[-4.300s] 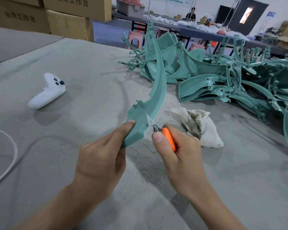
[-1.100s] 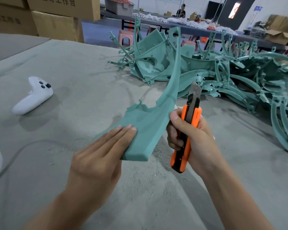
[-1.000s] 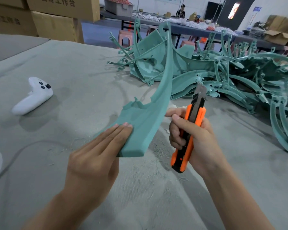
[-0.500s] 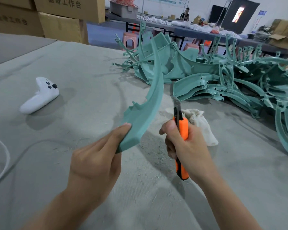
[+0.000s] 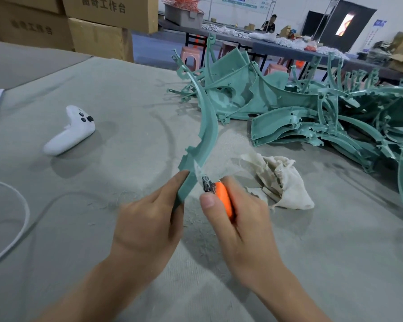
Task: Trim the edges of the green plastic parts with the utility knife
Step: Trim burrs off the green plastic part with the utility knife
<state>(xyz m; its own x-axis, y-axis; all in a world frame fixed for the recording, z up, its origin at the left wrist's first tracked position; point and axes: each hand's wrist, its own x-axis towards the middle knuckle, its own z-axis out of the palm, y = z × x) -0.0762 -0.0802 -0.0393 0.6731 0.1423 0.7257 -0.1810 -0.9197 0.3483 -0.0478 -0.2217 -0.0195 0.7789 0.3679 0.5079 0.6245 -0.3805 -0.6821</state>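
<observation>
Green part (image 5: 207, 135) held in left hand (image 5: 149, 217), utility knife (image 5: 223, 198) in right hand (image 5: 240, 224); grey table (image 5: 126, 89), cartons (image 5: 98, 31) behind.

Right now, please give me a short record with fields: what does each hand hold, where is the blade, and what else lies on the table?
Left hand: holds the lower end of the curved green part
Right hand: grips the orange utility knife
Blade: at the part's edge, just above the left fingertips; contact is blurred
Waiting: pile of green parts, far right on the table
Also there: cloth rag, white controller, white cable
</observation>
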